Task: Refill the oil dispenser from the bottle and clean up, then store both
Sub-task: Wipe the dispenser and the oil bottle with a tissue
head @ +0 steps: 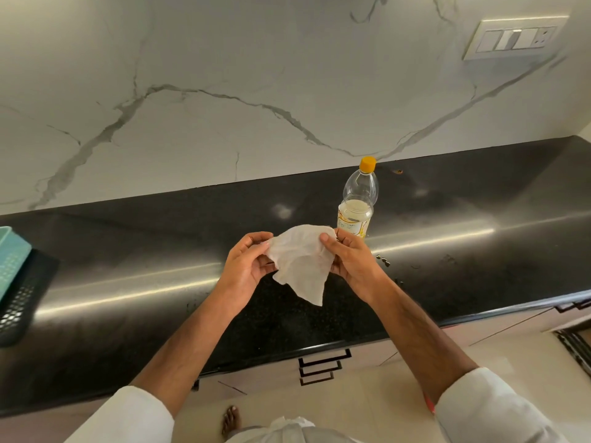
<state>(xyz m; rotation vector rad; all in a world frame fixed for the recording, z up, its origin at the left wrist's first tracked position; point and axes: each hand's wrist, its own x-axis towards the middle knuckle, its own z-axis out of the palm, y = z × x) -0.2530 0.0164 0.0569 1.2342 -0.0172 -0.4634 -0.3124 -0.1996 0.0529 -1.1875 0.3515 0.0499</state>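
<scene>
two hands (246, 266) (348, 263) hold one tissue (300, 260), perhaps damp.

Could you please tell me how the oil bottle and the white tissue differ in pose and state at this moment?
The oil bottle stands upright on the black countertop, untouched; the tissue is held above it, pinched between the left hand and the right hand. The bottle is rigid, clear and capped in yellow; the tissue is limp, crumpled and opaque white. Both sit near the counter's middle.

A teal basket (11, 266), perhaps plastic, sits left; switch plate (515, 37) on the wall.
</scene>
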